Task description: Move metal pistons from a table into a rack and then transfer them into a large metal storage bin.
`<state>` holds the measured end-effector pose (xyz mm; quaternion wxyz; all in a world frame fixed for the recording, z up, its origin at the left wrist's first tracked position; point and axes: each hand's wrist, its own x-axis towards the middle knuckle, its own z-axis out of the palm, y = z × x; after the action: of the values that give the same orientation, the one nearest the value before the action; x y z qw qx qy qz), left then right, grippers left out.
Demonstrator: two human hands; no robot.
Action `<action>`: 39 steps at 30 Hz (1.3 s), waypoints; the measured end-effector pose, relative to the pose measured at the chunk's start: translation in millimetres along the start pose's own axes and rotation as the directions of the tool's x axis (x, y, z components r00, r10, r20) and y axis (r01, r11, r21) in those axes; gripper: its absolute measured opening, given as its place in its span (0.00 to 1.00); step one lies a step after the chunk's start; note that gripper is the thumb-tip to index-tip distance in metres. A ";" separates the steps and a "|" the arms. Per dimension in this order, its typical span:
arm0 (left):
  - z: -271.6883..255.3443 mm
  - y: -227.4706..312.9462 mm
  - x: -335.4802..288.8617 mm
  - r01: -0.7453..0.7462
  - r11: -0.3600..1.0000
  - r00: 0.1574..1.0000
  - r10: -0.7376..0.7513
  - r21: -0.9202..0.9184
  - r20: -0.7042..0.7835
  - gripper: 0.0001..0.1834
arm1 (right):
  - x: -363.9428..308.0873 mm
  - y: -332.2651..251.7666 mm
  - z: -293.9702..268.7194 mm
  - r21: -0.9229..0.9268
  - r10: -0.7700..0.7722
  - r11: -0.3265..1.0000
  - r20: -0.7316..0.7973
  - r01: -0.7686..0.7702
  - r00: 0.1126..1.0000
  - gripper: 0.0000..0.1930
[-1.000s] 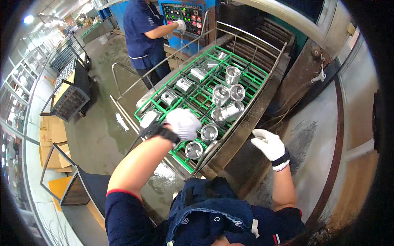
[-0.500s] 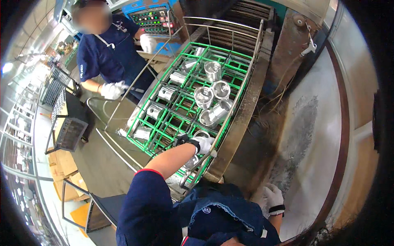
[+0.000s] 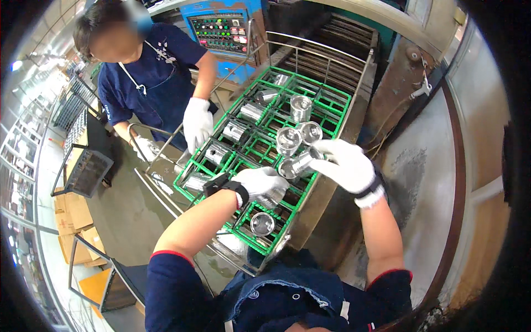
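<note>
While a metal piston (image 3: pixel 271 198) is being clasped at the green rack's (image 3: pixel 255 243) near end by the left grip (image 3: pixel 257 182), a second piston (image 3: pixel 302 162) is being touched by the right grip (image 3: pixel 345 166), closure unclear; knocks against farther pistons (image 3: pixel 289 141) are being risked by crowding.

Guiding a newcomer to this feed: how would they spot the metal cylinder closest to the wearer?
Find the green rack, then its end nearest the wearer. The silver cylinder there shows its round rim upward. Its nearest neighbour is under the left hand; this one is untouched.
</note>
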<state>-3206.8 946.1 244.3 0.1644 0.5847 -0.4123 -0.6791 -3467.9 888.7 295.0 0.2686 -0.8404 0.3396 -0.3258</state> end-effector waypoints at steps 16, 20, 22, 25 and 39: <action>-72.4 -64.4 3.9 0.363 0.849 0.800 -0.073 0.384 -0.595 0.55 | 125.0 19.1 172.3 -0.704 0.398 0.700 0.247 -0.118 0.884 0.13; -77.4 -69.7 4.5 0.183 0.820 0.852 0.143 0.542 -0.504 0.55 | 94.9 -16.9 180.8 -0.497 -0.047 0.764 0.593 0.412 0.804 0.11; -72.8 -67.9 15.8 0.415 0.744 0.799 -0.024 0.524 -0.601 0.41 | 70.2 -11.3 201.4 -0.467 -0.062 0.668 0.740 0.579 0.669 0.08; -76.7 -83.6 28.9 0.330 0.444 0.926 0.021 0.833 -0.378 0.41 | 56.4 -22.0 216.8 -0.312 -0.073 0.610 0.893 0.729 0.444 0.06; -63.0 -87.2 27.5 0.458 0.531 0.845 -0.010 0.713 -0.535 0.35 | 105.3 116.9 117.5 -0.571 0.286 0.478 0.820 0.668 0.496 0.12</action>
<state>-3132.8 956.4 162.0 -0.1279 0.7893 -0.5406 -0.2615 -3369.6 764.2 179.2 -0.1025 -0.9328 0.1592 0.3065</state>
